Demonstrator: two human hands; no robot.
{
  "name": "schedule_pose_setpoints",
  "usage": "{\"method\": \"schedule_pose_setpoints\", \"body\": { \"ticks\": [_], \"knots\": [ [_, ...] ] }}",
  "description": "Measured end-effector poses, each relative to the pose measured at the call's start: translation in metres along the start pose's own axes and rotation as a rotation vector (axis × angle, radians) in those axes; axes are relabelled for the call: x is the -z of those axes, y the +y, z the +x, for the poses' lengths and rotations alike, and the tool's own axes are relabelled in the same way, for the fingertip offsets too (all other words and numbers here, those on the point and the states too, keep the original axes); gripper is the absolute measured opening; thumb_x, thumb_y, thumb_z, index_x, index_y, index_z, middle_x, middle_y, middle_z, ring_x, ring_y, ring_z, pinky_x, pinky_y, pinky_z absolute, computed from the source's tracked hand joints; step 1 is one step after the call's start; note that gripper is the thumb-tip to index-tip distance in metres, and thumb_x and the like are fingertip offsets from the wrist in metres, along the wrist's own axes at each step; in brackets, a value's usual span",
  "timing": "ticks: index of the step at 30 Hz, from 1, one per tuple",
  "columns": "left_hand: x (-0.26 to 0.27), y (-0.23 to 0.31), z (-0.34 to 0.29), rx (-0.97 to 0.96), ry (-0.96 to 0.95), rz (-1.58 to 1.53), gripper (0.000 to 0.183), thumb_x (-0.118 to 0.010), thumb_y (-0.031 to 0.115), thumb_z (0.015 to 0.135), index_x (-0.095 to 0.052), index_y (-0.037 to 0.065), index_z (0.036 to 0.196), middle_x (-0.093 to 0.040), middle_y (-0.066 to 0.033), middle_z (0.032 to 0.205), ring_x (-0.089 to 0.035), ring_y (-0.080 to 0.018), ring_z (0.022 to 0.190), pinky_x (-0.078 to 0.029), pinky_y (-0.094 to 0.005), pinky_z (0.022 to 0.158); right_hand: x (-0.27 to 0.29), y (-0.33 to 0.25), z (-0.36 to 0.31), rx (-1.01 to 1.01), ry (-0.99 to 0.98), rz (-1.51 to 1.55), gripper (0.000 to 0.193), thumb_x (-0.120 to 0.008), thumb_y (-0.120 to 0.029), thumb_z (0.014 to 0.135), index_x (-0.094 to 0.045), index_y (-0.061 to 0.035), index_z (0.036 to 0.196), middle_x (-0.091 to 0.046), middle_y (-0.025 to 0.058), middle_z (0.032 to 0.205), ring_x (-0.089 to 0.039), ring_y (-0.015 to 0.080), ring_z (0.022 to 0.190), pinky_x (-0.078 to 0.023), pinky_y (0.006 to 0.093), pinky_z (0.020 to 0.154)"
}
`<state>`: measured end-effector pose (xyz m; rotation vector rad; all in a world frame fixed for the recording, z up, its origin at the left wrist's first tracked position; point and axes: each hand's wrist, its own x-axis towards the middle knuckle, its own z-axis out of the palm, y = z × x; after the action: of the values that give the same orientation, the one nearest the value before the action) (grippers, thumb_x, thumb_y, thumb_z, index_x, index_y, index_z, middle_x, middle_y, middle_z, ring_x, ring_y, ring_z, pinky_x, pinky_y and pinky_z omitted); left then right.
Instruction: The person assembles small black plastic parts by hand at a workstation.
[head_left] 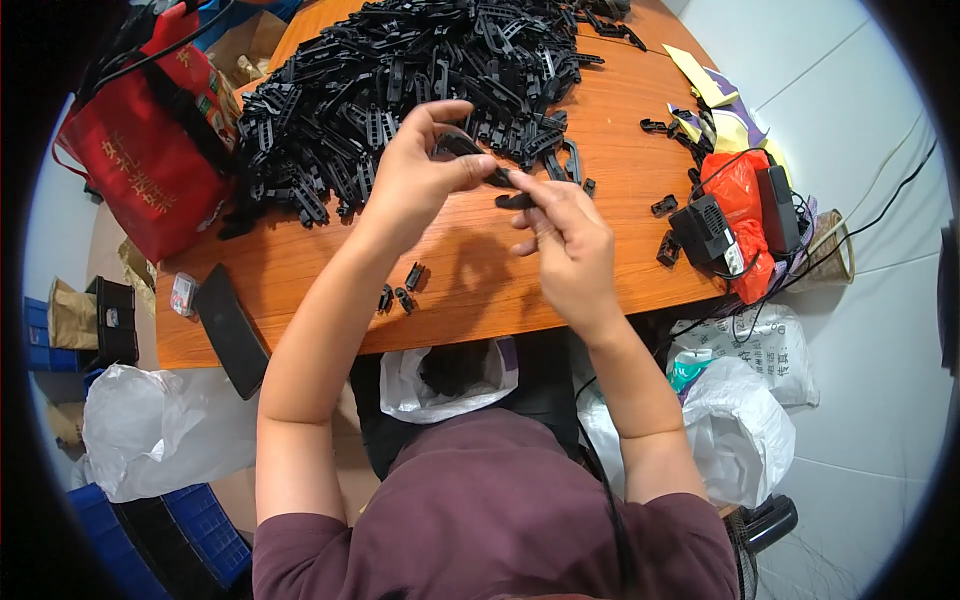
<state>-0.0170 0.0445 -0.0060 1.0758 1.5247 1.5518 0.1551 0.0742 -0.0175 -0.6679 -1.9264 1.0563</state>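
Note:
In front of the big heap of black plastic parts [400, 80], both my hands are raised over the wooden table. A long black plastic part [462, 147] spans the gap between them. My left hand [420, 175] pinches it with thumb and fingers. The thumb and fingertips of my right hand [572, 238] close on its near end, where a short dark piece [514, 201] also shows; whether that piece is joined to it I cannot tell. Several small black pieces [403, 299] lie on the table by my left forearm.
A red bag [145, 160] stands at the left, with a dark flat tablet-like thing [230, 330] at the table edge. At the right are black power adapters [703, 232], a red plastic bag [738, 180] and cables. An open white bag [450, 400] sits below the front edge.

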Motion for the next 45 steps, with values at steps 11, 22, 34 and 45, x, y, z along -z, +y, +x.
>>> {"method": "schedule_pose_setpoints", "body": {
  "ticks": [11,22,34,45],
  "knots": [
    [-0.008,0.010,-0.064,-0.245,-0.242,-0.609,0.041,-0.047,0.033,0.095,-0.049,-0.001,0.119,-0.057,-0.0132,0.115,-0.057,-0.0184,0.105,-0.047,-0.0326,0.091,-0.003,-0.027,-0.008,0.414,0.173,-0.084,0.027,-0.069,0.005,0.073,-0.063,0.0014,0.099,-0.064,0.0159,0.088,-0.064,0.0233,0.076,-0.052,0.0286,0.064],
    [-0.011,0.008,-0.059,-0.761,-0.307,-0.232,0.047,-0.071,0.011,0.078,-0.049,0.000,0.118,-0.051,-0.0141,0.117,-0.050,-0.0264,0.116,-0.043,-0.0355,0.095,0.002,-0.032,-0.017,0.265,0.167,0.127,0.023,-0.068,0.007,0.074,-0.064,0.0022,0.097,-0.064,0.0157,0.090,-0.064,0.0232,0.081,-0.052,0.0288,0.067],
    [-0.010,0.008,-0.055,-0.783,-0.184,-0.160,0.033,-0.072,0.001,0.074,-0.056,0.000,0.104,-0.062,-0.0146,0.102,-0.061,-0.0233,0.098,-0.050,-0.0310,0.081,0.002,-0.025,-0.017,0.494,0.164,-0.082,0.028,-0.070,0.004,0.073,-0.061,0.0004,0.099,-0.062,0.0139,0.087,-0.062,0.0226,0.074,-0.051,0.0296,0.061],
    [-0.009,0.015,-0.074,-0.507,-0.154,-0.347,0.031,-0.070,0.000,0.077,-0.054,-0.002,0.104,-0.062,-0.0113,0.099,-0.061,-0.0174,0.093,-0.051,-0.0296,0.080,0.004,-0.037,-0.016,0.457,0.145,-0.303,0.041,-0.070,-0.005,0.071,-0.054,0.0014,0.109,-0.059,0.0154,0.087,-0.058,0.0312,0.072,-0.049,0.0347,0.060]
  ]
}}
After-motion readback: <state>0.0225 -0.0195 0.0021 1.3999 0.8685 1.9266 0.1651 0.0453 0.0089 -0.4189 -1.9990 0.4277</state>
